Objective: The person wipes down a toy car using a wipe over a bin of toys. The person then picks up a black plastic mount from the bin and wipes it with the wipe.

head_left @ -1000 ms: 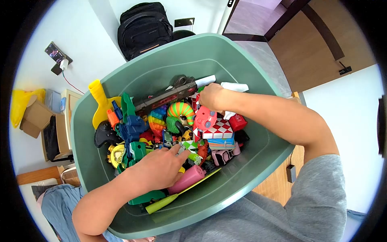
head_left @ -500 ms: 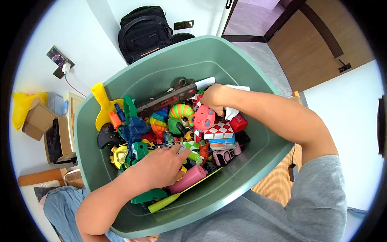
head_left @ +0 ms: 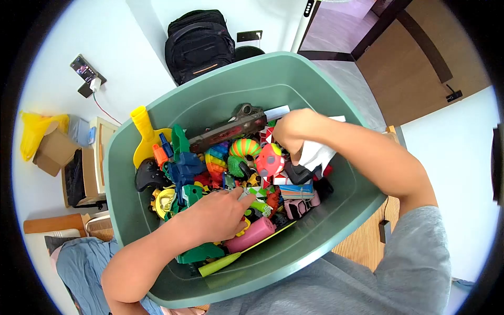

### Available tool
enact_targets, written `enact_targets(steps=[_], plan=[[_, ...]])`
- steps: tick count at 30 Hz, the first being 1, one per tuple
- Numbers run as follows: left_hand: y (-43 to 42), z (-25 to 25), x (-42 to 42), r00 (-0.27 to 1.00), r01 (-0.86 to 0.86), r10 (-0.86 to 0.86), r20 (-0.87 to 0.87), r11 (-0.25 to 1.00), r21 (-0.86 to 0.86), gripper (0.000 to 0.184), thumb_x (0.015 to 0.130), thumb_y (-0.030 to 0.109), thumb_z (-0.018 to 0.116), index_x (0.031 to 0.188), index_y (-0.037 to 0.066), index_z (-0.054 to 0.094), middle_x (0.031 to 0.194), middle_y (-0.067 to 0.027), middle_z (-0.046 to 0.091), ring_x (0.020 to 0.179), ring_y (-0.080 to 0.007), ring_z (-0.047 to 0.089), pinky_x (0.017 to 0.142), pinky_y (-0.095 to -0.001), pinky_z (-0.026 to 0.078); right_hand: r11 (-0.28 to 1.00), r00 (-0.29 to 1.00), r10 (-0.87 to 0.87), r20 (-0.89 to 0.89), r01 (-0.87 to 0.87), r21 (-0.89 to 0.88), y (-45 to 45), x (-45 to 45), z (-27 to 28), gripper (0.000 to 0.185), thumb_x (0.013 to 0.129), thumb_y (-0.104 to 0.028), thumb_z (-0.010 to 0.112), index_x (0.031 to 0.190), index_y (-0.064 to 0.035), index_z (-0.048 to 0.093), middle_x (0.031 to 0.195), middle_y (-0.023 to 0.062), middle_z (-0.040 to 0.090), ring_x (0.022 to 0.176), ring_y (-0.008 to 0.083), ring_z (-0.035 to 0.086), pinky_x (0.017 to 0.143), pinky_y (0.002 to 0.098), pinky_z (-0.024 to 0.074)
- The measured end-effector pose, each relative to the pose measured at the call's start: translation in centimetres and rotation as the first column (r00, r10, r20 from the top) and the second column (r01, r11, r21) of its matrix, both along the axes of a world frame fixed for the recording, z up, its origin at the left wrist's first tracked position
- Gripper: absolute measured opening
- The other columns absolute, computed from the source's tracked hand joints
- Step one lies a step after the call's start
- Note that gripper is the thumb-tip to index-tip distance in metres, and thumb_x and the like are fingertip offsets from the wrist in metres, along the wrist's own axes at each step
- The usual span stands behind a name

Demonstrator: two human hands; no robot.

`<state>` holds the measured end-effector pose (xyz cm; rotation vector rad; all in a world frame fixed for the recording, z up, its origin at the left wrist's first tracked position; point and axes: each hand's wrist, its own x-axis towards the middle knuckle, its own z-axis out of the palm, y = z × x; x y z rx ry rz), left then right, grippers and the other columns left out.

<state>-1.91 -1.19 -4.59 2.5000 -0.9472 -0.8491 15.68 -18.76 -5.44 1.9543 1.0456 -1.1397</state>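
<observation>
Head view: the right hand [head_left: 295, 130] is reaching into the green plastic tub [head_left: 349, 194], fingers curled beside a crumpled white piece [head_left: 317, 155] and a black piece [head_left: 299, 172]; whether it is gripping either, I cannot tell. Both are lying near the red round toy [head_left: 269, 160]. The left hand [head_left: 220, 212] is resting half-open beside the pink cylinder [head_left: 251, 236], any hold hidden. Careful sorting is probably calling for a light pinch, with the left hand steadying neighbours.

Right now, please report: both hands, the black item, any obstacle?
Right hand: at black item, grip unclear. Left hand: low over toys, near pink cylinder. Possibly in the way: red toy beside black item.
</observation>
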Motion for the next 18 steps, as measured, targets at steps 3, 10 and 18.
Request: enact_targets(steps=[3,10,18], plan=[[0.0,1.4,0.8,0.996,-0.046,0.049,-0.079,0.998,0.034,0.07,0.086,0.029,0.069,0.139,-0.004,0.037,0.123,-0.0289,0.054,0.102,-0.0427,0.062,0.088,-0.0466,0.052,0.967,0.968,-0.01,-0.25,0.073,0.244,-0.7,2.0,3.1,0.043,0.07,-0.039,0.083,0.095,-0.0043,0.074,0.091,0.0116,0.072,0.086,0.0288,0.067,0.073,0.0405,0.0512],[0.9,2.9,2.5,0.881,-0.471,0.427,-0.205,0.838,-0.276,0.104,0.076,0.052,0.078,0.143,-0.009,0.026,0.119,-0.0305,0.058,0.105,-0.0419,0.063,0.09,-0.042,0.051,0.493,0.829,-0.171,-0.533,0.54,0.682,-2.1,0.6,5.6,0.04,0.078,-0.037,0.079,0.097,-0.0031,0.071,0.082,0.0061,0.069,0.076,0.0163,0.061,0.068,0.0331,0.047],[2.0,4.2,4.6,0.452,-0.891,0.547,-0.705,0.241,-0.385,0.057,0.091,0.037,0.07,0.129,0.001,0.048,0.109,-0.006,0.06,0.097,-0.0116,0.059,0.086,-0.0277,0.049,0.072,0.487,-0.378,-0.787,0.863,0.5,0.3,-0.9,3.1,0.031,0.089,-0.03,0.074,0.101,-0.0022,0.067,0.087,0.0016,0.066,0.079,0.0053,0.057,0.068,0.0233,0.0456]])
